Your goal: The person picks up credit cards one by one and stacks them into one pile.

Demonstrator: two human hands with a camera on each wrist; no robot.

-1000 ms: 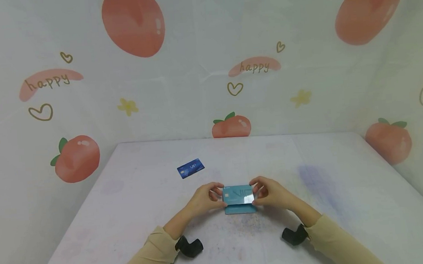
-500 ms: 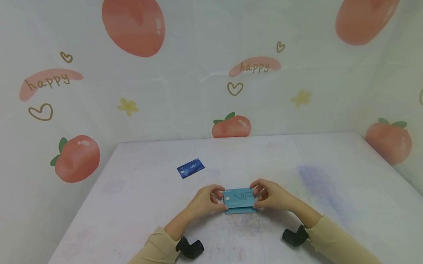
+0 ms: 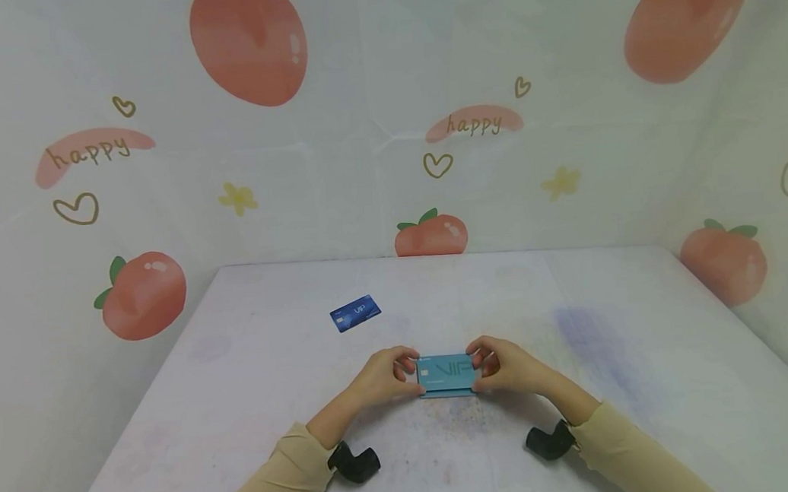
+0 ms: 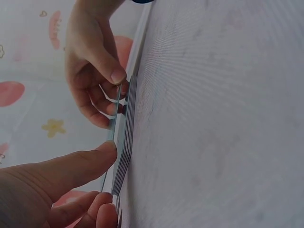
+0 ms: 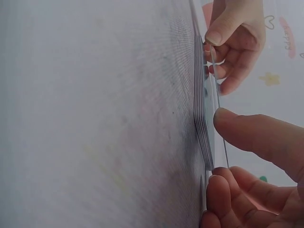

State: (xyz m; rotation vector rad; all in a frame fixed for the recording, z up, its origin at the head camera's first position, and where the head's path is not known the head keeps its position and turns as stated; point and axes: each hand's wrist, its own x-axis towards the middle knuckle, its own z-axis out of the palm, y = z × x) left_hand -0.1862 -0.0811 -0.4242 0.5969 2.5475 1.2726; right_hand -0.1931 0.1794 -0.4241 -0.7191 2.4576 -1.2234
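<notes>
A light-blue VIP card (image 3: 446, 372) is held level in front of the person, by its two short ends. The left hand (image 3: 384, 376) pinches its left end between thumb and fingers, and the right hand (image 3: 507, 364) pinches the right end the same way. Just below lies a neat stack of several cards (image 4: 126, 149) on the table, its front edge showing past the held card in the head view. Both wrist views show a narrow gap between the held card and the stack (image 5: 200, 104). The fingertips of both hands reach down beside the stack's ends.
A dark-blue VIP card (image 3: 355, 313) lies at a slant on the white table (image 3: 272, 361), beyond the left hand. Behind the table's far edge hangs a white cloth (image 3: 354, 66) printed with fruit and hearts. Black wrist devices (image 3: 354, 462) hang below both sleeves.
Both hands have lowered the light-blue card slightly and brought it toward the person, so less of the stack shows in front of it. The dark-blue card has stayed in place.
</notes>
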